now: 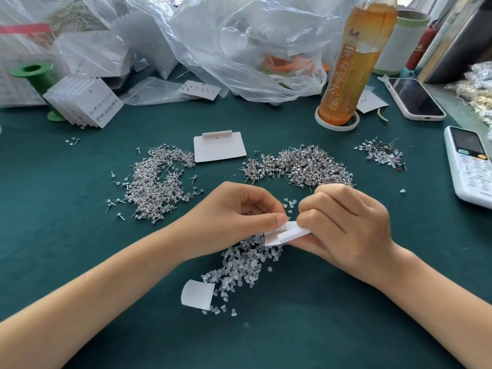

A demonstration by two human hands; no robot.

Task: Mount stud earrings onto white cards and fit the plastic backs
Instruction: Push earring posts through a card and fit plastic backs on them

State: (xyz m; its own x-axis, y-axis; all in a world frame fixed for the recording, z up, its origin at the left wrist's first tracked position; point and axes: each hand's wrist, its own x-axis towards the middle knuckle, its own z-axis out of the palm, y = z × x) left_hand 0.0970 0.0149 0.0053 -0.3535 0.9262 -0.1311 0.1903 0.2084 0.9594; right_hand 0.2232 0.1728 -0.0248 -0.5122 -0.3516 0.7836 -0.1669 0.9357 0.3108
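Both hands meet over the green table, holding one white card (288, 233) edge-on above a heap of clear plastic backs (241, 265). My left hand (234, 214) pinches the card's left end with thumb and fingers. My right hand (343, 225) grips its right end, fingers curled over the top. Whether a stud or back is between the fingertips is hidden. Two piles of silver stud earrings lie beyond: the left pile (158, 179) and the right pile (300, 166). A blank card (219, 147) lies between them. A curled white slip (197, 292) rests near the backs.
A stack of filled cards (85, 102) leans on a green spool (33, 73) at the back left. Clear plastic bags (239, 43) fill the back. A tea bottle (354, 62), a phone (415, 98) and a white handset (470, 166) stand right, with a small mixed pile (382, 154).
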